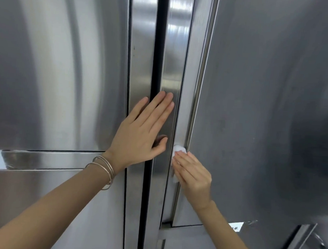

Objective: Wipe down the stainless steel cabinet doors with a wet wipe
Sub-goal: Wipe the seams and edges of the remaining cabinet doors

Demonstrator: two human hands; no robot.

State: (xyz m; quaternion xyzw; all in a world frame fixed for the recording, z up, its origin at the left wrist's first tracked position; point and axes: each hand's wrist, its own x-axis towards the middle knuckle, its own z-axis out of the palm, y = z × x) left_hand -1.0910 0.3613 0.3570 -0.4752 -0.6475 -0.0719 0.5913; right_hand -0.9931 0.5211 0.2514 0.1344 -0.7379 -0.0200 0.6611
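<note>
**Fig. Wiping the handle channel of a steel cabinet door.** The wet wipe (pixel 179 149) is held bunched beneath the curved fingers of the right hand (pixel 193 172) and pressed into the recessed vertical channel (pixel 187 106) at the inner edge of the right door (pixel 263 110). White shows past the fingertips and again at the thumb side; the thumb itself is hidden. The left hand (pixel 144 129) holds nothing. It is laid flat with straight fingers across the dark gap (pixel 159 48) between the two doors, its fingertips on the right door's polished edge strip (pixel 173 68). Thin bangles (pixel 103 168) are worn at that wrist, near the left door (pixel 58 72). A small white label (pixel 235 226) is seen low on the right.

Hazards, as judged from this arrangement:
- The wipe may be dragged out from under the fingers, since the channel is narrow and its lip could snag the wad.
- Fingertips may be scraped or pinched against the channel's metal edge if pressure is applied at an angle.
- Fresh prints are likely to be left on the polished strip by the bare left palm, so that area would need a further pass.
- The steel could be marked by the bangles should the wrist be lowered onto it.
- Streaks may be left on the broad panels if the wipe is allowed to dry out.
</note>
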